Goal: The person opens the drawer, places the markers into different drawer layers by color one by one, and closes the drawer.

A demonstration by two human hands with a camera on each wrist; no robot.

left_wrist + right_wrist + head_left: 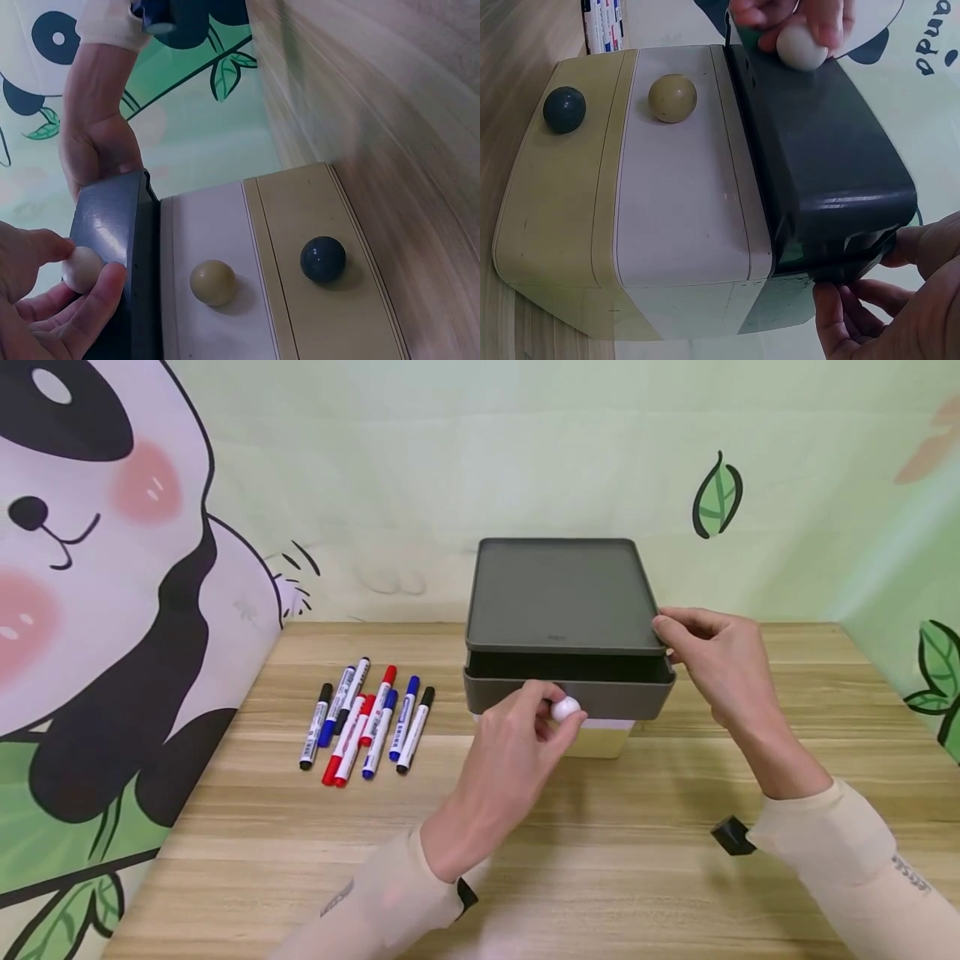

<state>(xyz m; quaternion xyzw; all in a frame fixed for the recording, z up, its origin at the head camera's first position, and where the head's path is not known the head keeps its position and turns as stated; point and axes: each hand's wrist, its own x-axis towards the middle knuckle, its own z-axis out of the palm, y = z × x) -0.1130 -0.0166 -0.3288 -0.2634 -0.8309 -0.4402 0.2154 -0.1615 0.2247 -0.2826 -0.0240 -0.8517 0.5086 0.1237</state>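
Note:
A small three-drawer box with a dark grey top (558, 593) stands on the table. Its top drawer (622, 696) is dark grey and sticks out toward me, showing a dark gap behind its front. With thumb and fingers, my left hand (510, 739) pinches the round white knob (566, 708) on that drawer. My right hand (723, 668) grips the box's right upper edge, thumb on top and fingers lower on the side. Below are a white drawer (210, 240) with a tan knob (213, 283) and a beige drawer (300, 217) with a dark knob (323, 259), both closed.
Several whiteboard markers (381, 735) with red, blue and black caps lie in a loose group left of the box on the wooden table (247, 860). Behind the table hangs a pale green backdrop (360, 485) with a panda and leaves.

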